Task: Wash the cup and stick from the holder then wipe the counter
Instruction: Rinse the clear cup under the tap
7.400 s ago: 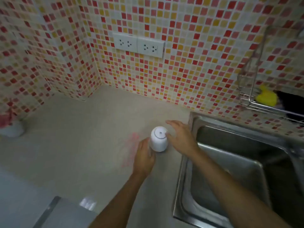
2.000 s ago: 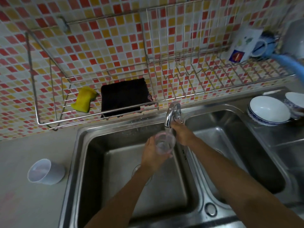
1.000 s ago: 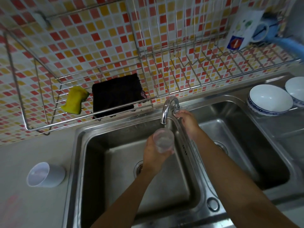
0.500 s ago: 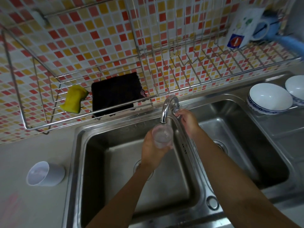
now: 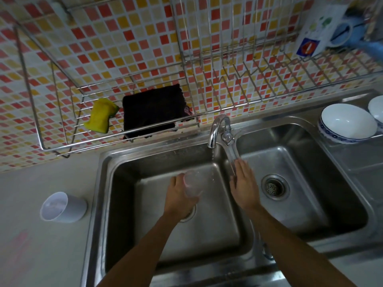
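Observation:
My left hand (image 5: pixel 179 195) grips a small clear cup (image 5: pixel 192 184) over the left sink basin (image 5: pixel 128 204), a little left of and below the tap spout. A thin stream of water (image 5: pixel 212 160) runs from the tap (image 5: pixel 217 127) just right of the cup. My right hand (image 5: pixel 244 183) hovers flat with fingers spread above the divider between the two basins, holding nothing. A white holder (image 5: pixel 62 207) lies on its side on the counter (image 5: pixel 41 245) left of the sink. A faint pink smear (image 5: pixel 17 243), perhaps the stick, lies on the counter; I cannot make it out.
A wire rack (image 5: pixel 62 139) on the tiled wall holds a yellow sponge (image 5: pixel 101 116) and a dark cloth (image 5: pixel 153 109). Its right section carries a white carton (image 5: pixel 317 32) and a blue mug (image 5: pixel 344 33). White bowls (image 5: pixel 348 123) sit on the drainboard right of the right basin (image 5: pixel 300 204).
My right hand has left the tap handle and dropped to hover open above the sink divider. My left hand lowered the cup away from the spout; water still runs.

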Motion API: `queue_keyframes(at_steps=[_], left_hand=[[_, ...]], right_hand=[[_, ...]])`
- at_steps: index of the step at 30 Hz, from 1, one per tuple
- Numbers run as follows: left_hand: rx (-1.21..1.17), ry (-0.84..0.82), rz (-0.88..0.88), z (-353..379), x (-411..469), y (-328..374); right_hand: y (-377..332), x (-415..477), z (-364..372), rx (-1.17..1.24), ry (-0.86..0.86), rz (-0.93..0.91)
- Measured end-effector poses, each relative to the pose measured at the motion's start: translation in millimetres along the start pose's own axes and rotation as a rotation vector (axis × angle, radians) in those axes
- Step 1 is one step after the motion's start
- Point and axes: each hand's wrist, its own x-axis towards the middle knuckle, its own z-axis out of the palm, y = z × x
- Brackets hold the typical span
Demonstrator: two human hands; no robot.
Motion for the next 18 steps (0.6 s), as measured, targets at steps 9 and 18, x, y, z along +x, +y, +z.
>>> queue_keyframes(at_steps=[9,18], left_hand=[[0.477,-0.118,-0.081,-1.0,-9.3,-26.5],[0.874,-0.135,-0.014,-8.5,-11.7,-26.5]], right_hand=[[-0.8,-7.8,7.4,-0.219,0.007,-0.126],[-1.9,-8.6,6.4,-0.272,0.007,-0.130]])
